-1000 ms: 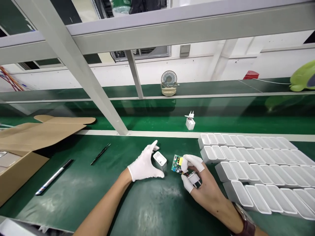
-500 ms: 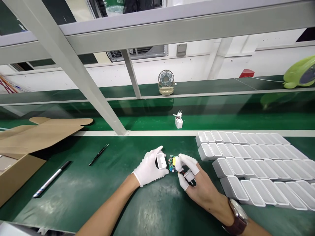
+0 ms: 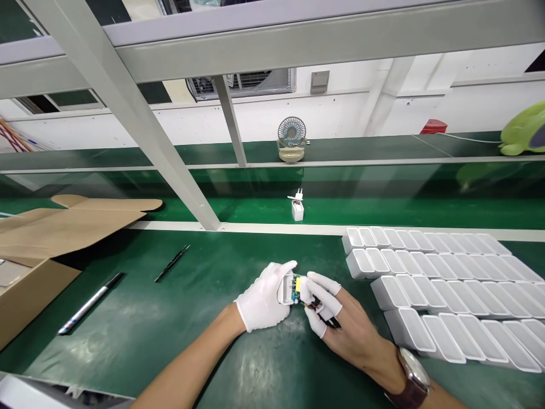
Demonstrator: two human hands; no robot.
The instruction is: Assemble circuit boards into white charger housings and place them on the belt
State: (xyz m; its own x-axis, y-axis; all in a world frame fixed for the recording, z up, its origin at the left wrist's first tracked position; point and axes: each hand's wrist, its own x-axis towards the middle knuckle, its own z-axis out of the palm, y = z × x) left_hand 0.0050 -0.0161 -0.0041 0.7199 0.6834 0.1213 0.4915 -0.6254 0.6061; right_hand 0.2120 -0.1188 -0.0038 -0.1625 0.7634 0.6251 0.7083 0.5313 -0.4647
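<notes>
My left hand [image 3: 264, 298], in a white glove, comes in from the near left with the forearm bare and angled up toward the middle of the green bench [image 3: 170, 318]. Its fingers curl round a small white shell [image 3: 283, 288], thumb on the far side, the open end facing right. My right hand [image 3: 340, 326] reaches in from the near right, a watch [image 3: 411, 375] on the wrist, white cots on the fingertips only. Thumb and forefinger pinch a little green board [image 3: 296, 287] with a yellow part on it, and its left end sits in the mouth of the shell. The lower fingers fold over something with red and black wires; I cannot tell what. Both hands meet just above the bench, near its middle.

To the right lie rows of empty white shells [image 3: 434, 284]. To the left lie a pen [image 3: 89, 303] and tweezers [image 3: 171, 263], with a cardboard box [image 3: 38, 255] beyond them. On the far belt stands a plug unit [image 3: 297, 208], and a small fan [image 3: 292, 138] on the ledge behind.
</notes>
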